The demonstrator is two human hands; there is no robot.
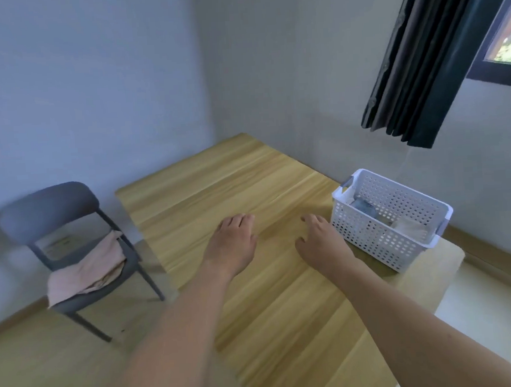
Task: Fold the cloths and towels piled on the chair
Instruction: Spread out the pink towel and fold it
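Pink cloths (pixel 85 270) lie piled on the seat of the grey chair (pixel 48 207) to your left, apart from the table; the top one drapes from the back of the seat down toward its front edge, so its long axis runs from the backrest toward the near-left corner of the seat, and its lower end hangs a little over that edge. Under it on the right side you can see the edge of a paler, patterned cloth, too blurred to make out further. The chair faces roughly toward you, its curved backrest on the wall side. Both your arms reach forward over the pale wooden table (pixel 217 178). Your left hand (pixel 232 243) is palm down above the middle of the tabletop, fingers straight and close together, holding nothing; whether it touches the wood you cannot tell. Your right hand (pixel 319 237) is also palm down with the fingers loosely spread and empty, just beside the near-left corner of the white perforated basket (pixel 381 239). That basket stands at the table's right edge, its long axis slanting from far-left to near-right, and it holds a grey-blue folded piece (pixel 364 209) at the far end and a whitish one (pixel 409 226) nearer you. A dark curtain (pixel 420 61) hangs beside a window at the upper right.
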